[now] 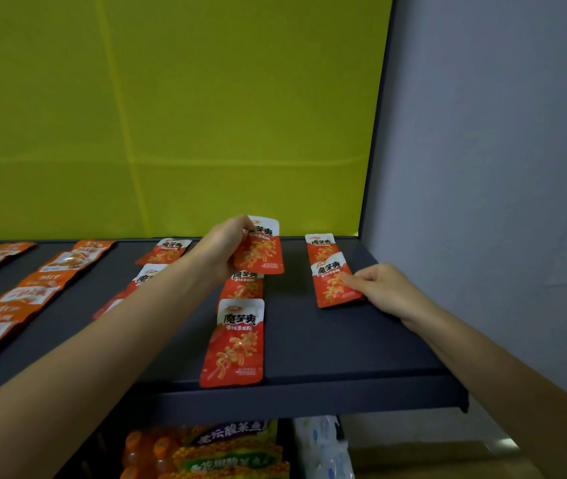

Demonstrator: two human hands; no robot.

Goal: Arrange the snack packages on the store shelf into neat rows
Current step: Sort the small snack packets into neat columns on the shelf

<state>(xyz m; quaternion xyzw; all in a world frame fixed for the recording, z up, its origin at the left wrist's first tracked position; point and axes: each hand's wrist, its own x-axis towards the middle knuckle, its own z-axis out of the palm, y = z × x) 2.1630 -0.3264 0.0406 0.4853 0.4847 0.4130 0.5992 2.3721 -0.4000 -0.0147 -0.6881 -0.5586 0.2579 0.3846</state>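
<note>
- Gripping a red-and-white foil snack sachet [259, 247] raised above the dark grey shelf board [361, 347], the left hand [221, 248] works the middle row.
- Right hand [384, 288] pinches another sachet [334, 281] lying flat, rightmost row.
- Next, likely: lay the raised one squarely behind its row-mates.

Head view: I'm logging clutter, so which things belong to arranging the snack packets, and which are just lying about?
Job: raised red packet in left hand; right-row red packet pinched by right hand; front red packet; orange packets; shelf.
Lying about, below: orange bottles, yellow-green packs, white-blue packs.
</note>
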